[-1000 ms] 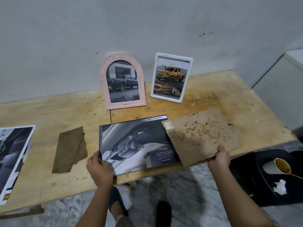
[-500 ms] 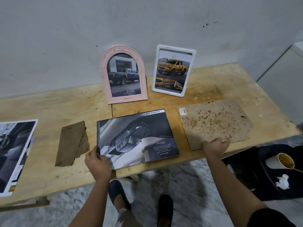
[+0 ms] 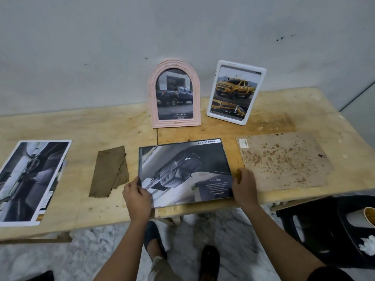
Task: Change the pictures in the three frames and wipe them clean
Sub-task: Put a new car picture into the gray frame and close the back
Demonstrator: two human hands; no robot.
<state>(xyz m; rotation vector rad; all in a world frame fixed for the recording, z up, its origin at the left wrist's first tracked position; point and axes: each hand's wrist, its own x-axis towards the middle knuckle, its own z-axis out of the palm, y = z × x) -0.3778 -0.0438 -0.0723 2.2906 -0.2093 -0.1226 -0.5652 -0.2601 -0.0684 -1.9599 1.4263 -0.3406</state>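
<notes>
A thin dark frame [image 3: 184, 171] lies flat at the table's front edge, with a black-and-white car picture showing in it. My left hand [image 3: 136, 194] grips its near left corner. My right hand [image 3: 244, 186] rests on its near right corner, fingers curled over the edge. To the right lies the stained brown backing board [image 3: 284, 161], apart from both hands. A pink arched frame [image 3: 175, 94] and a white rectangular frame [image 3: 235, 92] stand against the wall, each showing a pickup truck. A folded brown cloth [image 3: 110, 171] lies left of the dark frame.
A stack of printed car pictures [image 3: 30, 179] lies at the table's left end. A black chair [image 3: 334, 226] stands at the lower right, holding a paper cup [image 3: 368, 217] and crumpled tissue [image 3: 368, 243]. My feet are on the marble floor under the wooden table [image 3: 284, 122].
My right hand set the backing board down on the table to the right, let go of it, and moved left onto the dark frame's right corner. My left hand stayed on the frame.
</notes>
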